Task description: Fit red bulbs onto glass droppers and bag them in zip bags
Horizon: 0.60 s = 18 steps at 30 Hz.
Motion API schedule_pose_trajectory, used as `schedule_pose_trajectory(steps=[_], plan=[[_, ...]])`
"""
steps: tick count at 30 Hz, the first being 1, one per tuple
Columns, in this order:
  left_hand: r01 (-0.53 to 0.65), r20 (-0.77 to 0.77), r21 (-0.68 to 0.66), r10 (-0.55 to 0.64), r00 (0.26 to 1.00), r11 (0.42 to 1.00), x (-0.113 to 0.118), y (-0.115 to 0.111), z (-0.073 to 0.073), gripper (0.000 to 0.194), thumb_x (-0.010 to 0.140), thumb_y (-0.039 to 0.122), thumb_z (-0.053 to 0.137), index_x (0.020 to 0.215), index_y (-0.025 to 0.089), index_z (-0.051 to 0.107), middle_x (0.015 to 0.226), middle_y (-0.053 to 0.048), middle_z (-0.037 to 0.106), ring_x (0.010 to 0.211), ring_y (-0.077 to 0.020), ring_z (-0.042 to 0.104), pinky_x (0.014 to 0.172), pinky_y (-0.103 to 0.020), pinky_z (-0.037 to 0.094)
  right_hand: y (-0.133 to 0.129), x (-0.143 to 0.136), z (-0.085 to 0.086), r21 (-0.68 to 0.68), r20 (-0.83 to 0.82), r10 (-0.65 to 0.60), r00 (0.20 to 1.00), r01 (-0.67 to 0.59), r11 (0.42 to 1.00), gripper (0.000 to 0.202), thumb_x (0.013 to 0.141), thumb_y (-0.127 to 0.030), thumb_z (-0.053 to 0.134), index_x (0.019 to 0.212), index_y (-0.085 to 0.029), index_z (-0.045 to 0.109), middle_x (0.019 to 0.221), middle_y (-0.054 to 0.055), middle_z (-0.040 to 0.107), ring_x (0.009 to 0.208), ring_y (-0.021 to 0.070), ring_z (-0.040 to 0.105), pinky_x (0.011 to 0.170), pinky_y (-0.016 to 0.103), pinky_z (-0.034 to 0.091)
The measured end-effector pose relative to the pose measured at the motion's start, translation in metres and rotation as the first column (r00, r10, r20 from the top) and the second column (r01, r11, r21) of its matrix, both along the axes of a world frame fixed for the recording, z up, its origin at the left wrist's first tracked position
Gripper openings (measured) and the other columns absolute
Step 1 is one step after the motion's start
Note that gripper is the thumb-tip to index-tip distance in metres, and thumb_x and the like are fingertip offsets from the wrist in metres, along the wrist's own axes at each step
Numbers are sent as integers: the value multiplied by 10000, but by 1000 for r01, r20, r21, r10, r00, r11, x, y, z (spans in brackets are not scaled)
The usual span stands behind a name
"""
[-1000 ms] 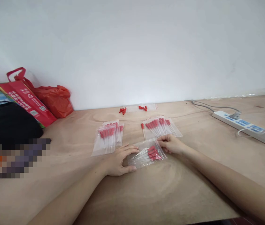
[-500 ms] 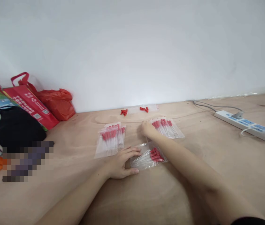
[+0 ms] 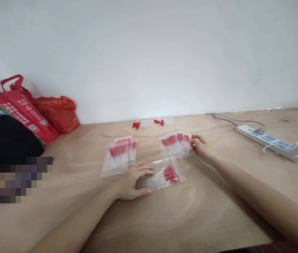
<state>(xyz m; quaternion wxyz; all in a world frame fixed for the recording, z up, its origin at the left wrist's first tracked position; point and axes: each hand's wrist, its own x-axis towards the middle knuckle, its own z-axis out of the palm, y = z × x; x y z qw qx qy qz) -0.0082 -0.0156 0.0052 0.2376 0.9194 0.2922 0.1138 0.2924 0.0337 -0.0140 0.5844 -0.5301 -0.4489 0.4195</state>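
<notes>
A clear zip bag (image 3: 162, 175) of white sticks with red tips lies near the middle of the table. My left hand (image 3: 134, 181) rests on the table at this bag's left end, fingers spread, holding nothing. Behind it is another bag of red-tipped sticks (image 3: 176, 144). At that bag's right edge my right hand (image 3: 200, 149) has its thumb and fingers closed around the bag's side, by the outermost red tip. Two overlapping bags of the same sticks (image 3: 118, 156) lie left of centre, just beyond my left hand.
Loose red pieces (image 3: 136, 125) and a flat clear bag (image 3: 149, 122) with more red pieces on it lie by the wall. A white power strip (image 3: 272, 142) with cables is on the right. Red bags (image 3: 56, 112) and a black bag (image 3: 8, 140) stand on the left.
My right hand has moved from the left side of the rear bag to its right edge and closed there. My left hand stays beside the front bag. The view has shifted slightly.
</notes>
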Motion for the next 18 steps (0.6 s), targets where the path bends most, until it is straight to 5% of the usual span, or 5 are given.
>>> schedule_pose_trajectory(steps=[4,8,18], plan=[[-5,-20,-4,4,1000,1000,0,-1,2,485,740,399,583,1184,257,449,1298,-39,418,1217,-219,342,1014,-407,275,-22,0,-17,-6,-97,-103,990,102,995,311,643,-267,553,876,-241,349,581,-80,484,461,97,512,416,215,432],[-12,-19,-2,12,1000,1000,0,-1,3,484,740,403,580,1183,258,449,1302,-41,414,1212,-225,349,1005,-411,290,-26,-13,-16,14,-123,-122,985,125,992,325,651,-253,561,894,-244,346,571,-83,481,459,104,521,436,238,465],[-34,-25,-9,34,999,999,0,-2,2,567,737,411,581,1239,251,373,1309,-46,408,1231,-231,320,1014,-419,277,-42,-45,-12,-54,-343,-24,939,6,999,298,653,-304,583,847,-228,370,626,-67,543,545,97,581,569,253,501]])
